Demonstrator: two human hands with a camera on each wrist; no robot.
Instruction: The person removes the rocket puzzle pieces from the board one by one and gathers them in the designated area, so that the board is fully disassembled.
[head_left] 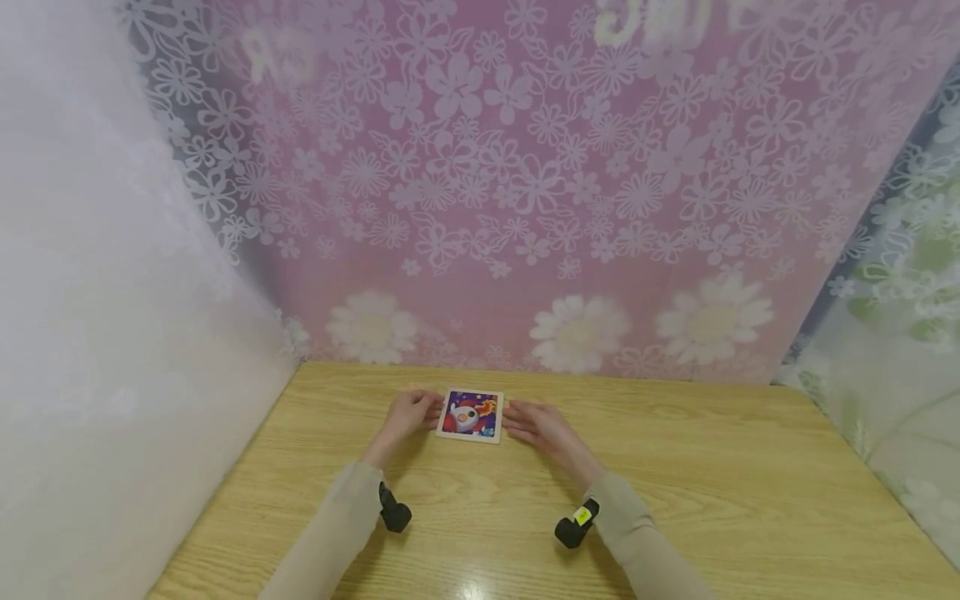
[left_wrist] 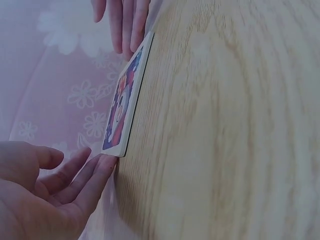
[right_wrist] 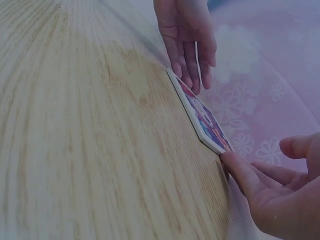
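Observation:
A square picture puzzle board (head_left: 470,415) with a pale rim lies flat on the wooden table, its picture a white and red rocket with an orange flame on purple. My left hand (head_left: 412,412) is at the board's left side, fingers extended and fingertips right at its edge. On the opposite side my right hand (head_left: 546,427) rests likewise, fingertips at the right edge. In the left wrist view the fingers (left_wrist: 97,175) are straight beside the board's rim, thumb raised apart. The right wrist view shows the index finger (right_wrist: 239,167) meeting the board's corner.
The light wood table (head_left: 712,483) reaches back to a pink curtain (head_left: 480,208) printed with white flowers. A white sheet (head_left: 112,292) hangs at the left, and a flowered one (head_left: 907,333) at the right. Black wrist cameras (head_left: 395,510) are strapped over both sleeves.

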